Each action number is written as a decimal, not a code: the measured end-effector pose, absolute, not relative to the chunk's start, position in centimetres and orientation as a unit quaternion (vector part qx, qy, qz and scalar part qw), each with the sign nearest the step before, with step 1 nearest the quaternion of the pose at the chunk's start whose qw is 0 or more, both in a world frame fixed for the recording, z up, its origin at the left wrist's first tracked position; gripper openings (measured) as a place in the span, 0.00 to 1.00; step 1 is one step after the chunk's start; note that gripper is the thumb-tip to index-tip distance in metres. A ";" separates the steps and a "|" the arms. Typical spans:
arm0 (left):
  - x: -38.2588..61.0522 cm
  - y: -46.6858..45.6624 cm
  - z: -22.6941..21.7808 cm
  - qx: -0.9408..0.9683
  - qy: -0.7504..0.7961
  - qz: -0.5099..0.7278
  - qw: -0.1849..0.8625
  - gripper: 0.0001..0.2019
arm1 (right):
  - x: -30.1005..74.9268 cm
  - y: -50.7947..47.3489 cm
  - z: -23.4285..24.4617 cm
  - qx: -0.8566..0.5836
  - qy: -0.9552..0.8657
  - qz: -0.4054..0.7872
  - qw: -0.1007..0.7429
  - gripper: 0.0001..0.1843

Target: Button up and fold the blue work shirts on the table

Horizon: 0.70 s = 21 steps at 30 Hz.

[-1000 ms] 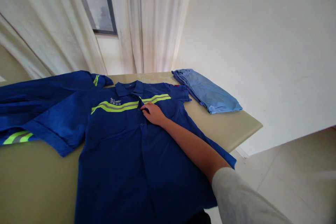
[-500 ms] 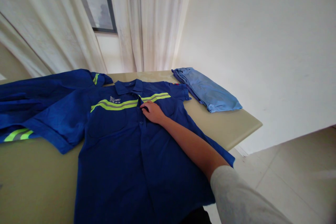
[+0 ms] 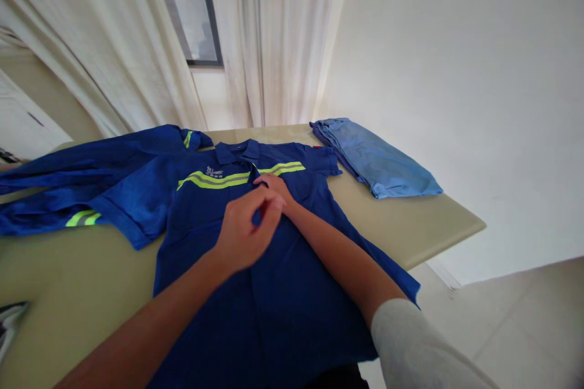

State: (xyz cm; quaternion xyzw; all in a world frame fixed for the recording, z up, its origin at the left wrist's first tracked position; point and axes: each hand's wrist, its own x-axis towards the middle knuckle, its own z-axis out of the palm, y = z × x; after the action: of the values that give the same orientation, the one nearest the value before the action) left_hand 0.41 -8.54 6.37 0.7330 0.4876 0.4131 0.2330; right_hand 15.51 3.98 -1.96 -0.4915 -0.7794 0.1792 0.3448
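A dark blue short-sleeved work shirt (image 3: 205, 298) lies front up on the table, with a yellow-green and grey band across its chest and white lettering on one side. At the band, my right hand (image 3: 279, 187) grips the edge of the front opening, which stands slightly raised; my left hand partly hides its fingers. My left hand (image 3: 246, 228) hovers over the shirt just nearer to me, fingers curled and thumb against the index finger in a ring. Nothing shows between those fingers.
Another blue garment (image 3: 123, 152) with reflective bands lies at the left, touching the shirt. Folded light blue clothing (image 3: 387, 164) rests at the back right of the table (image 3: 429, 228). A dark and white object (image 3: 10, 322) is cut off at lower left. Curtains (image 3: 274, 42) hang behind.
My left hand has come into view from the lower left, up to the right hand. My right hand stays at the shirt's front opening. The view has shifted slightly left.
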 end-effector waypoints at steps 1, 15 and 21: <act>0.3 -6.8 6.1 0.735 0.503 0.405 0.206 0.13 | 15.5 4.0 -2.0 -0.494 -0.777 0.179 0.347 0.17; -2.8 3.8 -1.2 0.668 0.624 0.335 0.228 0.11 | 14.4 2.7 -1.0 -0.515 -0.824 0.053 0.230 0.10; -2.4 4.4 -0.8 0.590 0.628 0.397 0.314 0.09 | 14.1 2.3 -0.1 -0.510 -0.834 0.010 0.211 0.12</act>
State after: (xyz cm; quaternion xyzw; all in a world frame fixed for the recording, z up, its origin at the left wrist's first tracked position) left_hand -2.41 4.40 -0.85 0.5903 0.6284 0.3972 0.3144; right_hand 14.12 2.35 -0.11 -0.5097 -0.8340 0.0101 0.2110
